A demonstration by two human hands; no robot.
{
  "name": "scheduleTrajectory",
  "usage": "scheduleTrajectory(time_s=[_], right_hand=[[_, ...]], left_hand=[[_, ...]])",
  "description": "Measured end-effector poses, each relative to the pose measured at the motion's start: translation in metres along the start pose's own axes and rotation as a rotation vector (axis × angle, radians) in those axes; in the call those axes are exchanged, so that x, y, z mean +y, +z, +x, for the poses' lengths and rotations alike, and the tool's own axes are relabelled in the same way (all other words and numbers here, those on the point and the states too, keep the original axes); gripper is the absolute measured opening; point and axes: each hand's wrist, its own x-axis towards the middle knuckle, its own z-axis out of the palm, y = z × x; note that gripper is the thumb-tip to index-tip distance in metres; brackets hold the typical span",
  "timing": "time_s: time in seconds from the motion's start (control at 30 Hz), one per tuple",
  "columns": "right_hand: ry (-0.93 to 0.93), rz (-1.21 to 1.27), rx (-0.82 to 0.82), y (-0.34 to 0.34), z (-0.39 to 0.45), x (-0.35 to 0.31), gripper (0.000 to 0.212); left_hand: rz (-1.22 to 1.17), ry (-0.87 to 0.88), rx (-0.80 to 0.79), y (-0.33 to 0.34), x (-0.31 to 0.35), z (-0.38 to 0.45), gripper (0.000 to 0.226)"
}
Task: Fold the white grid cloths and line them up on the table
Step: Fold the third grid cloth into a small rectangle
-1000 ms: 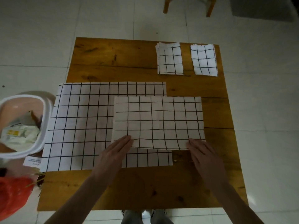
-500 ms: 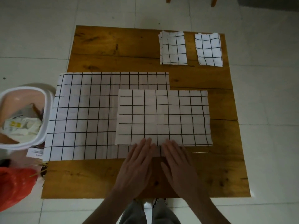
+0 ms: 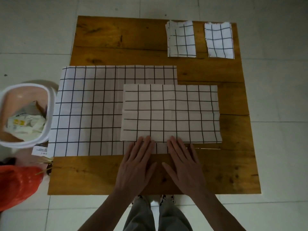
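A half-folded white grid cloth [image 3: 171, 112] lies flat on the wooden table [image 3: 116, 39], overlapping a larger spread grid cloth [image 3: 90, 105] to its left. My left hand [image 3: 136, 160] and my right hand [image 3: 183, 160] lie flat side by side, fingers straight, fingertips resting on the near edge of the folded cloth at its middle. Two small folded grid cloths sit in a row at the far right: one [image 3: 182, 40] and another [image 3: 219, 40] beside it.
A white-rimmed pink bin [image 3: 25, 114] with rubbish stands on the floor left of the table, with a red plastic bag [image 3: 15, 185] nearer to me. A small paper label [image 3: 40, 150] pokes out under the big cloth's near left corner. Tiled floor surrounds the table.
Both hands slid inward along the near edge of the folded cloth, from its two corners to its middle, and now lie close together. The view has tilted slightly.
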Motion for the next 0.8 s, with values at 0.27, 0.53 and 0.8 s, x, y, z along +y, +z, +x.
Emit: scheduleTrajectory(time_s=[0.27,0.53,0.8], right_hand=[[0.056,-0.002,-0.008,-0.006,-0.013,0.03,0.074],[0.186,0.036,0.033,-0.012,-0.029,0.067,0.074],[0.351,0.078,0.063,-0.018,-0.035,0.086,0.081]], left_hand=[[-0.009,-0.086,0.025,-0.004,-0.01,-0.007,0.072],[-0.025,-0.163,0.056,-0.004,-0.011,-0.009,0.072],[-0.026,-0.21,0.1,-0.005,-0.02,-0.013,0.07]])
